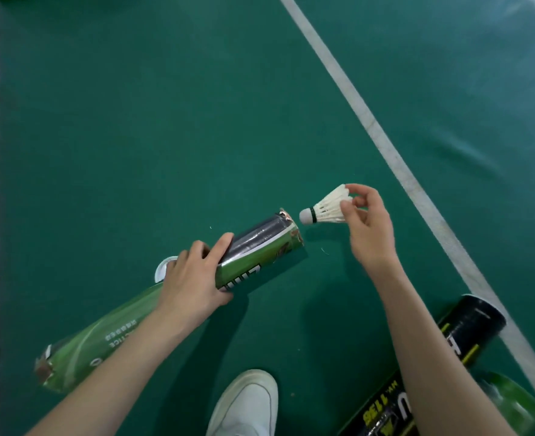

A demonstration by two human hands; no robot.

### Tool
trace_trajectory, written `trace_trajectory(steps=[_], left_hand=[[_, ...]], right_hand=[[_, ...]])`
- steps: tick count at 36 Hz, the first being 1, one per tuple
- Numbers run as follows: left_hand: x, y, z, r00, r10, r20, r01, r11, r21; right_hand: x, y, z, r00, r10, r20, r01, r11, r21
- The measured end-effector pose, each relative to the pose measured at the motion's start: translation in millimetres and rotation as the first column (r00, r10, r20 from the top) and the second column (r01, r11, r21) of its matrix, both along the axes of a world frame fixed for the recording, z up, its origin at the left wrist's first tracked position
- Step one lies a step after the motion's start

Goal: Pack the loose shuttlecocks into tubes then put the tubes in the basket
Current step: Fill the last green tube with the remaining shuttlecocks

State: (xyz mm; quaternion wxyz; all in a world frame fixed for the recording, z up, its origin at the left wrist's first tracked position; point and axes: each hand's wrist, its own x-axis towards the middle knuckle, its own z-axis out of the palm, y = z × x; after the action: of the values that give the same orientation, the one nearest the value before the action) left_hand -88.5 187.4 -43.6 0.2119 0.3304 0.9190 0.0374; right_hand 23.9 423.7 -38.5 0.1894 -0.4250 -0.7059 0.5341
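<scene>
Shuttlecock (326, 209), white-feathered with a rounded cork tip, is pinched at its skirt by your right hand (367, 225), cork just beside the torn open mouth of the green cardboard tube (260, 253). Your left hand (194, 278) wraps that tube mid-length above the green court floor (134, 121); its contents cannot be seen. A black tube (467, 335) lies near the white line (385, 146), beside your white shoe (247, 404)
</scene>
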Motion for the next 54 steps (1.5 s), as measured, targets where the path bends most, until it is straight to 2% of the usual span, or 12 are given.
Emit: trace_trajectory(steps=[5, 10, 14, 20, 25, 31, 37, 41, 47, 51, 54], left_hand=[[25, 13, 7, 0.998, -0.054, 0.018, 0.052, 0.995, 0.083], [40, 17, 11, 0.996, -0.085, 0.010, 0.083, 0.990, 0.114], [50, 17, 12, 0.994, -0.109, -0.011, 0.109, 0.984, 0.142], [58, 21, 18, 0.994, -0.105, -0.027, 0.108, 0.969, 0.223], [58, 19, 26, 0.990, -0.107, -0.087, 0.127, 0.957, 0.262], [60, 14, 26, 0.990, -0.090, -0.112, 0.119, 0.951, 0.286], [59, 7, 19, 0.995, -0.074, -0.071, 0.088, 0.973, 0.212], [53, 3, 9, 0.998, -0.044, -0.050, 0.051, 0.987, 0.150], [31, -22, 0, 0.996, 0.087, 0.000, -0.087, 0.995, 0.057], [15, -40, -3, 0.976, 0.211, 0.061, -0.215, 0.975, 0.062], [4, -53, -3, 0.946, 0.300, 0.120, -0.311, 0.945, 0.095]], right_hand=[[25, -21, 8, 0.990, 0.141, 0.002, -0.141, 0.989, -0.037], [45, -28, 13, 0.997, 0.079, 0.013, -0.078, 0.996, -0.030], [56, -33, 21, 0.996, 0.090, 0.014, -0.090, 0.996, -0.019], [68, -47, 44, 0.995, 0.028, -0.096, -0.031, 0.999, -0.031], [68, -50, 46, 0.986, 0.108, -0.127, -0.121, 0.988, -0.099], [71, -51, 42, 0.970, 0.209, -0.122, -0.231, 0.949, -0.214], [58, -54, 37, 0.968, 0.246, -0.053, -0.252, 0.938, -0.237], [47, -67, 23, 0.973, 0.229, 0.039, -0.218, 0.958, -0.184], [28, -91, 0, 0.978, 0.202, 0.051, -0.191, 0.968, -0.165], [7, -107, -19, 0.984, 0.167, 0.064, -0.157, 0.977, -0.146], [-11, -121, -33, 0.958, 0.260, 0.125, -0.245, 0.962, -0.117]])
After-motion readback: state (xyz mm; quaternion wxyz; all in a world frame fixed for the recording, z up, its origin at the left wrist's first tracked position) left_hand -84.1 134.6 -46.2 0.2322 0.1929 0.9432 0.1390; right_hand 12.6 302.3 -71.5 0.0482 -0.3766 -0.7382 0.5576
